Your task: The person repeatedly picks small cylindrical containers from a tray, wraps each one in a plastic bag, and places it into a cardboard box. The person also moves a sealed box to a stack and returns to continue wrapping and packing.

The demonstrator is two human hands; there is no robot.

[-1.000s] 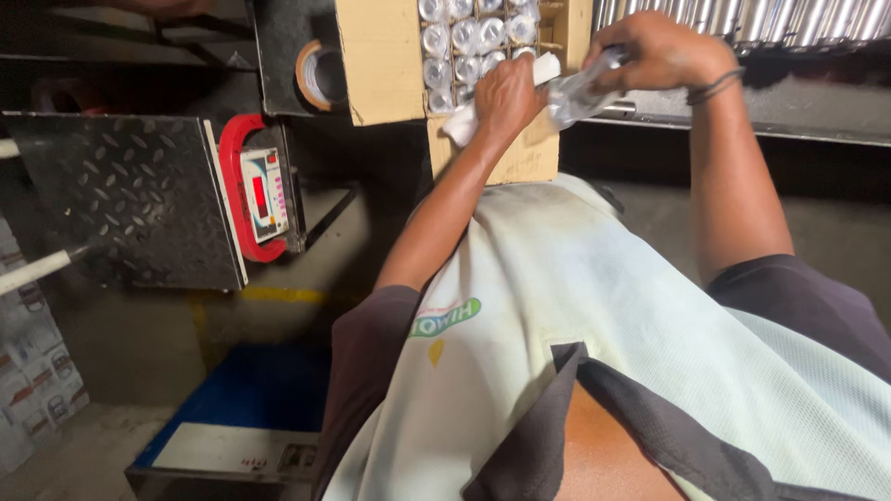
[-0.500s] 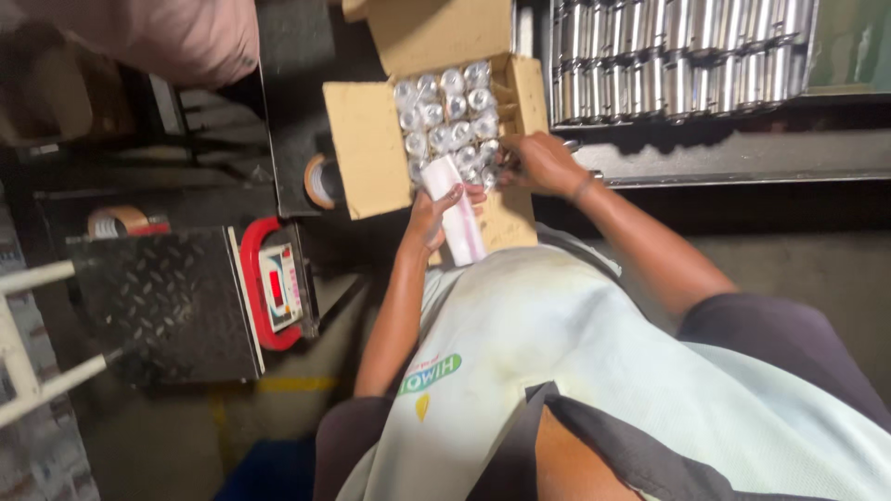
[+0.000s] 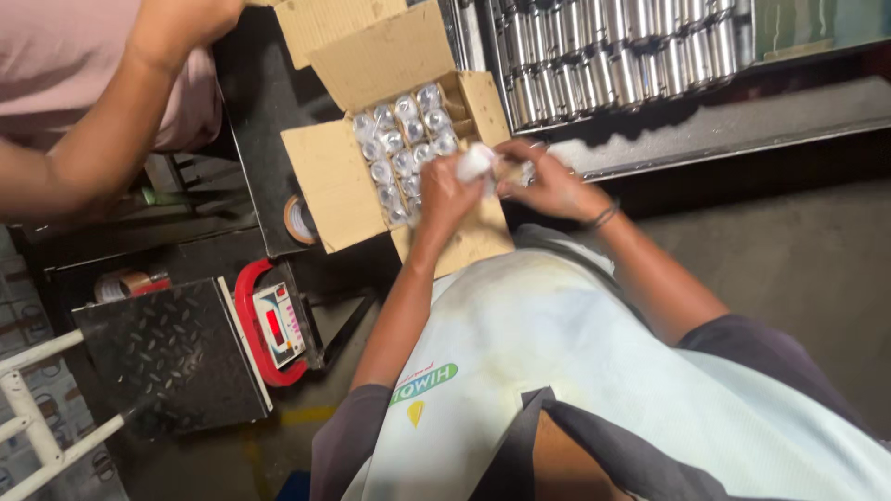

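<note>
Now both hands (image 3: 501, 186) over carton (image 3: 339, 186), grip closed on white wrapped piece (image 3: 475, 162), previously lower.

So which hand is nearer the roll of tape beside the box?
Left. The left hand is over the box's near edge, closer to the tape roll; the right hand is farther away.

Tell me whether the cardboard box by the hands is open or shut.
Open: the cardboard box has its flaps folded outward, showing rows of wrapped metal cylinders inside.
</note>
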